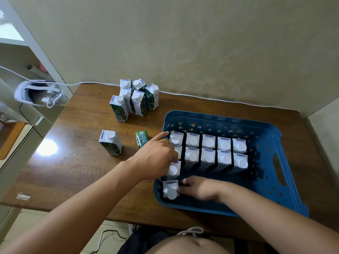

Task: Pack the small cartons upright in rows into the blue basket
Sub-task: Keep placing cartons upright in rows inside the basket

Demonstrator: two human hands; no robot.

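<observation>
Blue basket (264,129), two full rows of upright cartons, a third and fourth just started
Right hand (200,188) grips nearest carton (170,189); left hand (156,158), forefinger out, holds third-row carton (173,168); a nudge may topple either

- Small white-capped green-and-white cartons (192,140): 12 in basket, 8 on table.
- Blue perforated plastic basket (271,184): 1.
- White headset (39,93): 1.
- Hands: 2.

The left hand (156,158) hides 1 carton; the blurred right hand (200,188) perhaps holds another carton (171,189), lower centre.
</observation>
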